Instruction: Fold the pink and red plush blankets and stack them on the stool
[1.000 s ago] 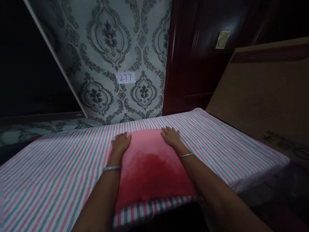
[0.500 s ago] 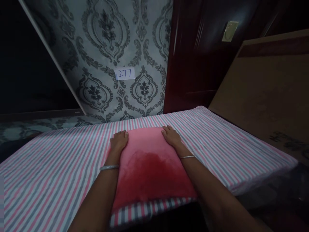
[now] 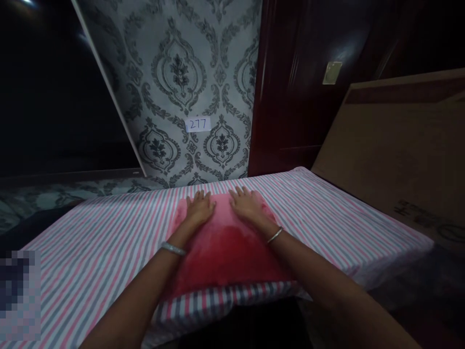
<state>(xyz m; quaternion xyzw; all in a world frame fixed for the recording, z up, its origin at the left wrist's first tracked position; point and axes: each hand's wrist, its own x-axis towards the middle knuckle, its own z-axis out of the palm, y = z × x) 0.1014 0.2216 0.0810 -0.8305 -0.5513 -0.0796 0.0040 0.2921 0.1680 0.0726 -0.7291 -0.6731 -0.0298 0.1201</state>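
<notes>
A pink-and-red piece of cloth (image 3: 232,257) lies flat on the striped tablecloth (image 3: 327,213), its red deepest toward the near edge. On its far left part rests my left hand (image 3: 200,207), palm down with fingers spread. My right hand (image 3: 247,204) lies on the far right part, fingers also stretched out and apart. Between the two hands shows a narrow strip of paler pink. Neither hand grips the cloth. A bangle circles each wrist.
A large dark screen (image 3: 65,97) stands at the left. Behind the table is patterned wallpaper with a paper label (image 3: 198,124) reading 277. A big cardboard box (image 3: 395,145) leans at the right, beside a dark red door (image 3: 290,97).
Both hands have moved inward from the cloth's side edges onto its surface, and their fingers have spread. The view has shifted slightly.
</notes>
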